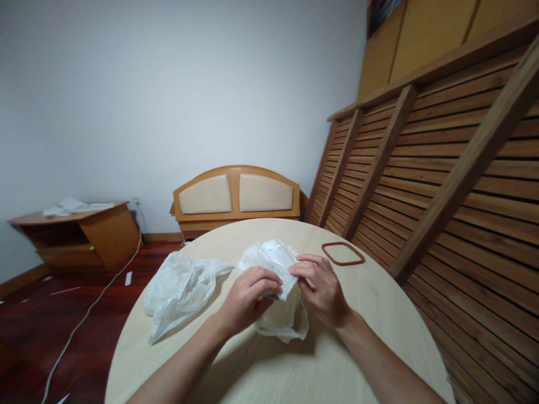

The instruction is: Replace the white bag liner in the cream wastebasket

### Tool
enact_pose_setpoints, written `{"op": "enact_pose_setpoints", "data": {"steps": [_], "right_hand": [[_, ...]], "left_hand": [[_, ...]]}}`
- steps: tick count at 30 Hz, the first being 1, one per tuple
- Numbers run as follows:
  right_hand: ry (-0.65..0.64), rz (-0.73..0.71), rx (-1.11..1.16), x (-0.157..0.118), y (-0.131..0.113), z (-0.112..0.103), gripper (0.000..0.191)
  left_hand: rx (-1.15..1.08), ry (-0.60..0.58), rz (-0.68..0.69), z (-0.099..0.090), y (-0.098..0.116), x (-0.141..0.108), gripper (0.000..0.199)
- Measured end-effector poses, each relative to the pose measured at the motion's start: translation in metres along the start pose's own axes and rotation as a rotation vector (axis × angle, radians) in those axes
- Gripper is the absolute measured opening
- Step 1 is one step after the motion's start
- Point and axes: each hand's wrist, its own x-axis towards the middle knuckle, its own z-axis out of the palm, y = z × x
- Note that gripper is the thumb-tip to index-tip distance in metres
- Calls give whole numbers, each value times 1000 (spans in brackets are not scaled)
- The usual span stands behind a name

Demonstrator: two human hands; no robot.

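A crumpled white plastic bag (275, 255) is held up between both hands, just above the round table (357, 348). My left hand (248, 297) pinches its lower left part, fingers curled and closed. My right hand (322, 289) grips the bag's right edge between thumb and fingers. Part of the thin, see-through plastic hangs below the hands toward the tabletop. To the left, a second crumpled white plastic bag (181, 286) lies on the table. A reddish-brown rounded frame (343, 253) lies flat at the back right of the table.
Behind the table stands a wooden headboard (236, 216) with cream panels. Slatted wood (421, 163) leans along the right side. A low wooden cabinet (105, 233) bearing white plastic is at the left. A pale cable (99, 299) crosses the dark red floor.
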Motion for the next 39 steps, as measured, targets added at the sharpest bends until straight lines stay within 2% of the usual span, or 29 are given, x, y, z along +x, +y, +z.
{"op": "enact_pose_setpoints", "data": {"steps": [4,10,15,19,24,29,33,36,39], "right_hand": [[11,-37,-32,1,2,-2,22],[-44,-114,-30,3,1,-2,17],[-77,-79,-8,2,1,2,23],[-95,5,-51,-2,8,4,28],[-109,40,-74,-6,16,5,17],[-73,-28,-54,-5,16,4,17],[-53,-93,-89,-1,7,2,14],[-69,-128,-83,2,1,1,13],[-75,-119,-80,2,1,2,14]], "left_hand": [[28,-15,7,-4,-3,0,12],[115,13,-16,-10,-18,-4,15],[159,9,-76,-11,-25,-9,25],[136,17,-52,-12,-21,-8,24],[58,-3,-49,-14,-15,-5,25],[17,12,-69,-15,-6,-1,25],[120,1,-10,-12,-1,1,35],[220,34,25,-8,-3,0,18],[214,86,25,-5,-8,-2,8]]}}
